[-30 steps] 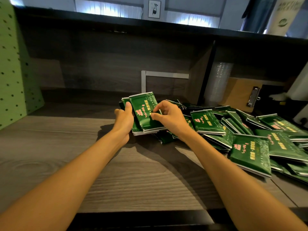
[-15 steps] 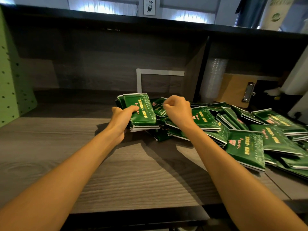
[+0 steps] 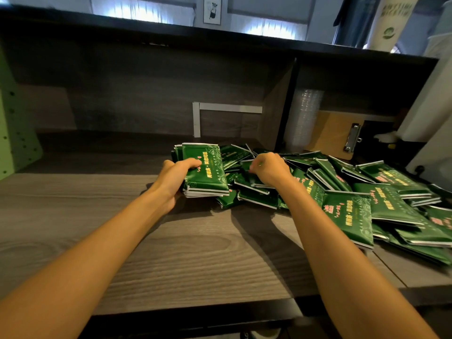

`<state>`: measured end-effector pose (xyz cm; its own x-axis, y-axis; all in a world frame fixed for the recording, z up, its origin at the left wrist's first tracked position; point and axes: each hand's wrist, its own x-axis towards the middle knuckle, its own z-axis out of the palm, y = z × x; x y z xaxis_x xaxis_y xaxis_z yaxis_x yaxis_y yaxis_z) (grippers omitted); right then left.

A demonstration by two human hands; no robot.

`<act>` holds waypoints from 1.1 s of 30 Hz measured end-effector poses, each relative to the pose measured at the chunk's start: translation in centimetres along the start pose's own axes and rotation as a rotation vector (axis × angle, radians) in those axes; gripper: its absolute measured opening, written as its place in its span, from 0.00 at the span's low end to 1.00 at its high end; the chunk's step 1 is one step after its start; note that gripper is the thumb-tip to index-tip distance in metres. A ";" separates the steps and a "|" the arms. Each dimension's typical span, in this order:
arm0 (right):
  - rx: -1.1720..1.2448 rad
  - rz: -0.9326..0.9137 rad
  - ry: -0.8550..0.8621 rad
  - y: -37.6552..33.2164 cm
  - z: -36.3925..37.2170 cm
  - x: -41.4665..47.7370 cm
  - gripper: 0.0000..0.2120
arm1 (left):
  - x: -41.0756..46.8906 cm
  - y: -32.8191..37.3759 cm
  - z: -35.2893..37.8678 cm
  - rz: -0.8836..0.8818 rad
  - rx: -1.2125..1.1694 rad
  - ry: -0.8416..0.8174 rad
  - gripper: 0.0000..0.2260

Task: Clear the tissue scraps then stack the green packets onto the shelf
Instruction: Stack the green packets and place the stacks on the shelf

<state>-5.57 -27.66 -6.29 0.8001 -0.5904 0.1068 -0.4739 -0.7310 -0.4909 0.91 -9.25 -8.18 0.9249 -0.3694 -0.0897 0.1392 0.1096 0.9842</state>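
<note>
Tissue scraps: I see none on the desk, so I think that part is done.
Small stack: a few green packets are squared up in 1 small stack, right at the left edge of the mess.
Loose pile: lots more packets lie in a loose pile on the right side of the desk. Some lie flat and some lean on each other.
Shelf: the shelf at the back, behind the packets, has no neat row on it that I can see.
What is left: most of the stacking, I think. The pile is much bigger than the stack.
Left hand grip: the left hand is wrapped around the small stack, with the thumb on top and the palm against its left side.
Right hand grip: the right hand has its fingers curled down into the loose pile, on top of a packet. The fingertips are hidden and blurry, so I cannot tell if it has hold of one.
</note>
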 end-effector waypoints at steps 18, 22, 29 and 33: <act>0.436 0.106 0.242 0.0 -1.0 -0.7 0.19 | 0.2 -0.1 -0.4 0.015 0.010 0.028 0.19; 0.917 0.062 0.151 -1.8 -0.9 -1.3 0.12 | 0.6 -0.2 -0.7 -0.004 0.011 0.032 0.20; 0.690 -0.188 -0.024 -3.7 1.6 -2.6 0.08 | 0.8 -0.2 -0.4 0.002 0.080 0.060 0.16; 0.566 -0.265 0.045 -4.1 2.7 -2.9 0.09 | 0.3 -0.1 -0.1 0.023 0.049 -0.001 0.16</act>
<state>-5.02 -22.04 -6.92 0.8418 -0.4366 0.3175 0.0162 -0.5675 -0.8232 1.22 -9.33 -8.36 0.9273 -0.3682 -0.0672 0.1009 0.0730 0.9922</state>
